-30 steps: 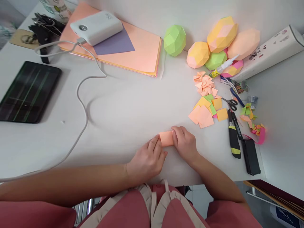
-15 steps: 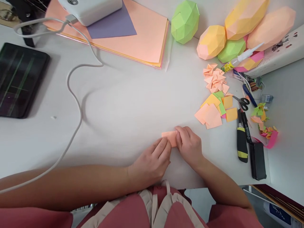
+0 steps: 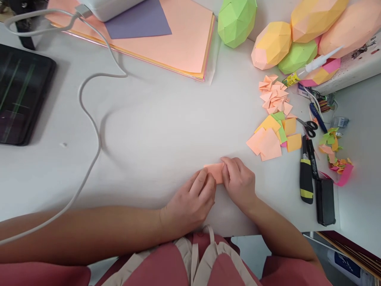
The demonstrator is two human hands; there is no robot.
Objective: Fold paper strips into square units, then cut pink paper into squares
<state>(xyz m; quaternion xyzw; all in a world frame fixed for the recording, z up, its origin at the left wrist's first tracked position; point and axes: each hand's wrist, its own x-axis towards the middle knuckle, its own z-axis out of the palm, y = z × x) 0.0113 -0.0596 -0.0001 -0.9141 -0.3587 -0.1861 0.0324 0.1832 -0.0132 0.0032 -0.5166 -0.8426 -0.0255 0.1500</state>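
A small peach piece of paper (image 3: pixel 216 171), apparently folded, lies on the white table near its front edge. My left hand (image 3: pixel 193 196) has its fingers closed on the paper's left side, partly covering it. On the right side, my right hand (image 3: pixel 239 182) pinches the paper's edge between thumb and fingers. Closest to my right hand are loose square paper pieces (image 3: pixel 270 145) in peach, yellow and green. Behind those sits a pile of small folded peach paper pieces (image 3: pixel 275 96).
Scissors (image 3: pixel 310 128), a utility knife (image 3: pixel 306 182) and a black case (image 3: pixel 325 202) lie at the right. Faceted paper shapes (image 3: pixel 237 22) and a glue bottle (image 3: pixel 309 68) stand behind. A white cable (image 3: pixel 94 127) crosses the left, near a tablet (image 3: pixel 24 95). Peach sheets (image 3: pixel 187 43) lie at the back.
The view has shifted slightly. Both hands stay on the peach paper; the left index finger has moved up a little toward its upper edge.
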